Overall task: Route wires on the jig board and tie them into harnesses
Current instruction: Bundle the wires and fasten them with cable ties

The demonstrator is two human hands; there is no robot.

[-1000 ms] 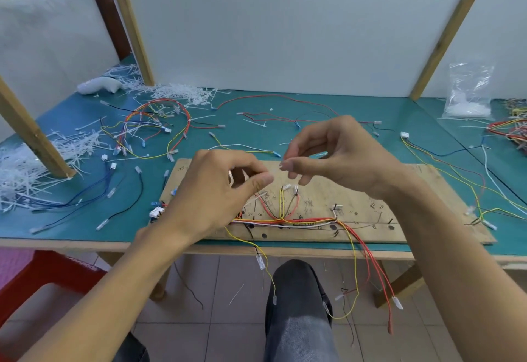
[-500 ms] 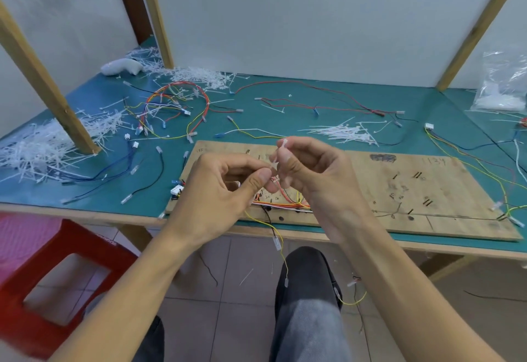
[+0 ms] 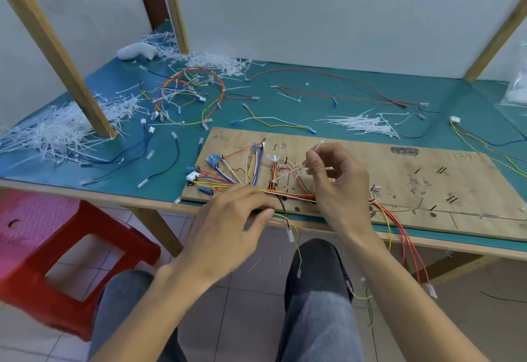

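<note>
A wooden jig board (image 3: 427, 173) lies along the front edge of the teal table. Coloured wires (image 3: 228, 173) fan out over its left part and join into a bundle (image 3: 293, 195) near the board's front edge. My right hand (image 3: 339, 185) is over the bundle and pinches a white cable tie (image 3: 316, 149) between thumb and forefinger, its tip pointing up. My left hand (image 3: 236, 225) hovers at the board's front edge beside the bundle, fingers loosely curled, holding nothing that I can see. Red and yellow wires (image 3: 405, 242) hang off the front edge.
Loose cable ties (image 3: 362, 123) lie behind the board. A heap of tie offcuts (image 3: 54, 133) sits at the far left by a wooden post (image 3: 57, 48). A finished harness (image 3: 188, 93) and stray wires lie at the back. A red stool (image 3: 57, 262) stands at lower left.
My left hand has let go and dropped to the board's front edge. My right hand has kept the tie and moved right and down over the bundle. The view has shifted.
</note>
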